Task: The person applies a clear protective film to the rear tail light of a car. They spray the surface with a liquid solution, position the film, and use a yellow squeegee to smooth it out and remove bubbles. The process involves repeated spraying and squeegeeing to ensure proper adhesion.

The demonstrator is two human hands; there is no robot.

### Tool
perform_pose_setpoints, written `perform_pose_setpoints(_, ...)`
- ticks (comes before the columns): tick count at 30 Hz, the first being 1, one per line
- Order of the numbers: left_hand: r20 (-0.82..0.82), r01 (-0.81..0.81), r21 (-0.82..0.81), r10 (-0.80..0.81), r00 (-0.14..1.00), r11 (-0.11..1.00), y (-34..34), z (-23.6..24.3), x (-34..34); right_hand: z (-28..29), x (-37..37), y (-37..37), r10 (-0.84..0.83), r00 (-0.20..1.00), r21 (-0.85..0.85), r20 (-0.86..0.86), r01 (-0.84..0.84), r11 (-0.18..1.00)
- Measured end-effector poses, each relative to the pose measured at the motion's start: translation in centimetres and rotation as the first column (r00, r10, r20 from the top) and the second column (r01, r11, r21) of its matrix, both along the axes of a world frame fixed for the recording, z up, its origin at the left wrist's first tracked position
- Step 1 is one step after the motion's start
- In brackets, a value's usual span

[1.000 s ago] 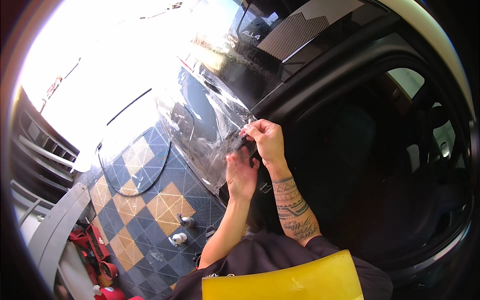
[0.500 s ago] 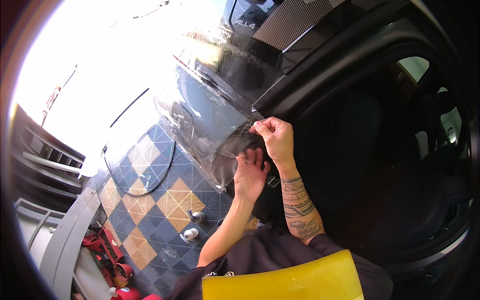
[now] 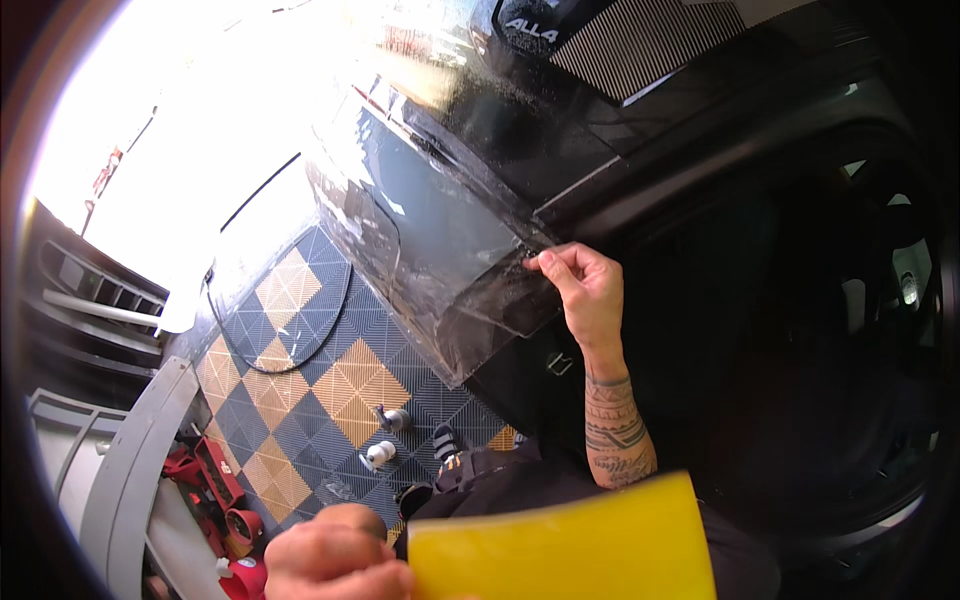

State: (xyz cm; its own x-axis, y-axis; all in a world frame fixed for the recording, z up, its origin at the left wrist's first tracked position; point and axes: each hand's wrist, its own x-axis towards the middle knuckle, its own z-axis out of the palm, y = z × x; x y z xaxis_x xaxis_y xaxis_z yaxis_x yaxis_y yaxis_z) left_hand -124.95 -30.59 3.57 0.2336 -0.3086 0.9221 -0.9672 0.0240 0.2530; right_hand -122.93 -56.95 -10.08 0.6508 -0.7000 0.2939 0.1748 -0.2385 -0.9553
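In the head view, a wide sheet of clear film point(image 3: 425, 235) drapes over dark glossy bodywork, wrinkled along its lower edge. My right hand point(image 3: 585, 285) pinches the film's right edge between thumb and fingertips, beside the open door frame. Low in the picture, my left hand point(image 3: 335, 558) is curled at the left edge of a yellow flat squeegee blade point(image 3: 560, 545), which looks large because it is close to the camera. Its fingers are partly hidden, but they appear to grip the blade.
A dark vehicle interior point(image 3: 720, 380) opens on the right. Blue and tan floor tiles point(image 3: 360, 390) lie below, with two small suction-cup-like objects point(image 3: 380, 455) on them. Red tools point(image 3: 210, 485) and grey panels point(image 3: 130, 470) stand at left. A ribbed panel point(image 3: 650, 45) lies on top.
My left hand has left the film and moved down left to the yellow squeegee blade. My right hand keeps its pinch on the film, now slightly further right in view.
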Motion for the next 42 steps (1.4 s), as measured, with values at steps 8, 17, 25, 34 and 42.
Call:
perform_pose_setpoints(8, -0.836, 0.253, -0.528, -0.548, 0.011, 0.811, -7.5, -14.2, 14.0, -0.4, -0.4, -0.6, 0.013, 1.000, 0.023, -0.003, -0.012, 1.000)
perform_pose_setpoints(17, -0.029, -0.373, 0.644, 0.508, 0.861, 0.668, -15.0, -11.1, 23.1, -0.7, -0.2, -1.2, 0.026, 0.999, -0.037, 0.020, -0.025, 0.999)
perform_pose_setpoints(25, -0.366, 0.260, 0.771, 0.069, 0.928, 0.581, -14.2, -10.2, 5.8, 3.2, -5.0, -3.4, 0.065, 0.994, -0.026, 0.091, -0.062, 0.998)
perform_pose_setpoints(34, -0.124, -0.287, 0.606, 0.444, 0.887, 0.742, -15.6, -11.6, 9.3, 2.1, -7.8, -4.6, -0.034, 0.998, -0.225, 0.052, 0.045, 0.973)
perform_pose_setpoints(42, 0.085, -0.028, 0.597, -0.029, 0.996, 0.802, -13.2, -8.4, 16.3, 1.4, -8.7, -5.1, -0.068, 0.997, -0.266, 0.043, 0.077, 0.961)
